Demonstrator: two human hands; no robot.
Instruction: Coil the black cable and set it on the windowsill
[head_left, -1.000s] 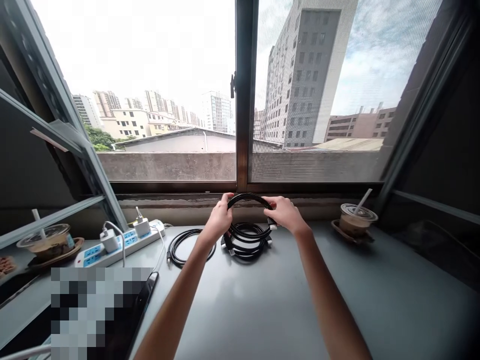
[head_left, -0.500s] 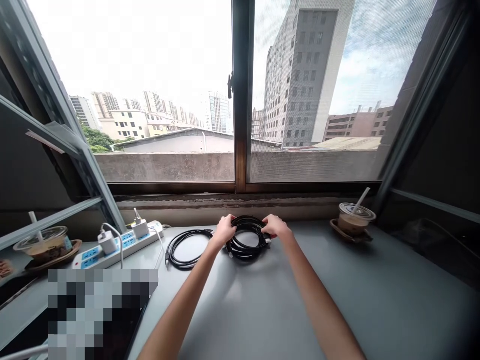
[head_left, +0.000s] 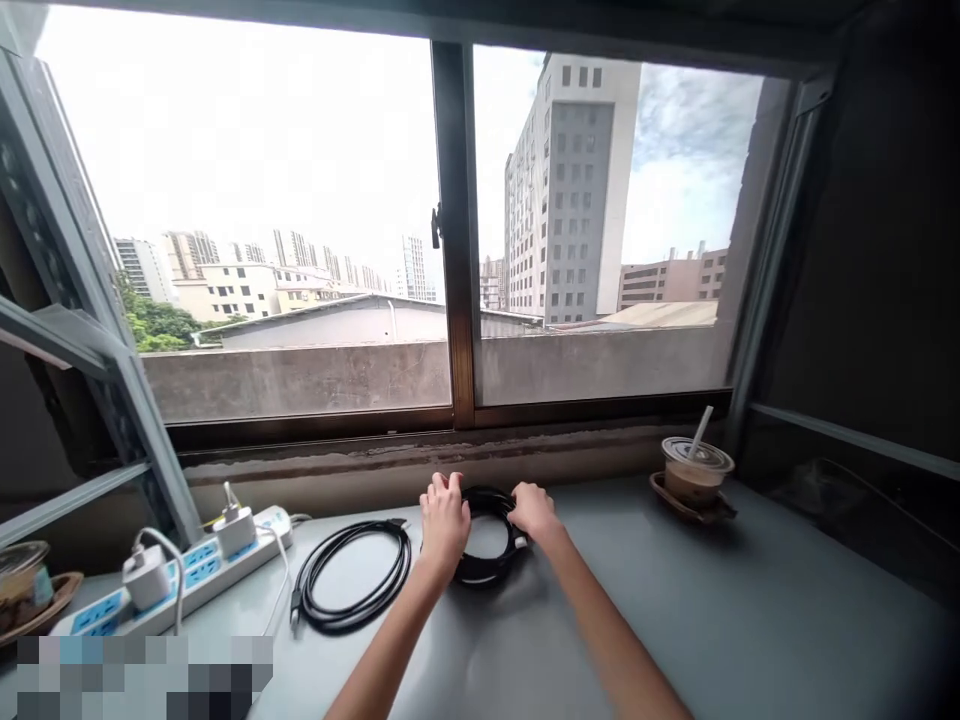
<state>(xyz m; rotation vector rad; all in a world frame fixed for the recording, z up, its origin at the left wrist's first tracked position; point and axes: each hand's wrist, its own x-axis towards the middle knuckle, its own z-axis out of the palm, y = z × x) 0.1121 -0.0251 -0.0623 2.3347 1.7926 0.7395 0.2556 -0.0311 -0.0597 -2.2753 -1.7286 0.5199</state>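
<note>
A coiled black cable (head_left: 486, 577) lies on the grey table beneath the window, between my two hands. At its left side my left hand (head_left: 445, 522) is open, back of the hand toward me, fingers apart and pointing away; its thumb side touches or nearly touches the coil. My right hand (head_left: 534, 512) is closed round the coil's right side, near a pale connector (head_left: 520, 542). Left of my left hand rests a second, looser coil of black cable (head_left: 352, 628) with a plug at its lower left end. My fingers hide parts of the first coil.
A white power strip (head_left: 196, 598) with chargers stands on the left, its white cord running beside the second coil. Toward the back right, a lidded drink cup (head_left: 697, 472) with a straw sits in a brown holder (head_left: 686, 508). Another cup (head_left: 22, 580) is at the left edge.
My left hand has loosened from the coil and its fingers have lifted and spread. The right hand stays on the coil. The camera's view has tilted upward and shifted right.
</note>
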